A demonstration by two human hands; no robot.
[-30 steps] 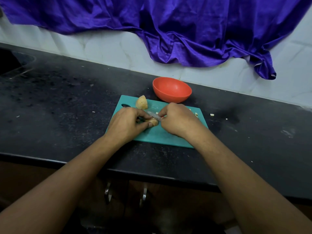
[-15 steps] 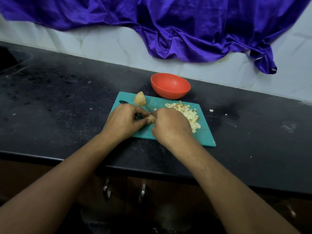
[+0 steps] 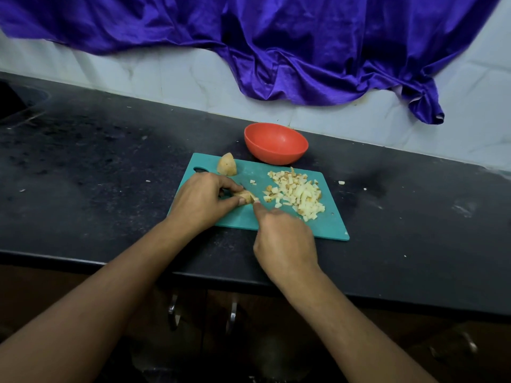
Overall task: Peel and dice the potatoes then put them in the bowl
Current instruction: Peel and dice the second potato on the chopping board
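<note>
While the left hand [image 3: 204, 201] pinches a potato piece [image 3: 245, 195] on the board [image 3: 327, 226], what the right hand [image 3: 286, 240] holds is hidden

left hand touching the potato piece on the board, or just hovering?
Touching. The head view shows the left hand pinching the potato piece between thumb and fingers on the cutting board; no gap is visible.

Inventory, non-task items:
- Purple satin cloth [image 3: 304, 45], hung in heavy folds across the top of the white tiled wall [image 3: 166, 76].
- Black speckled surface [image 3: 96, 161], dusty, with a whitish smudge [image 3: 464, 208] at right.
- Two metal cabinet handles [image 3: 173, 313], set side by side below the front edge on brown doors.
</note>
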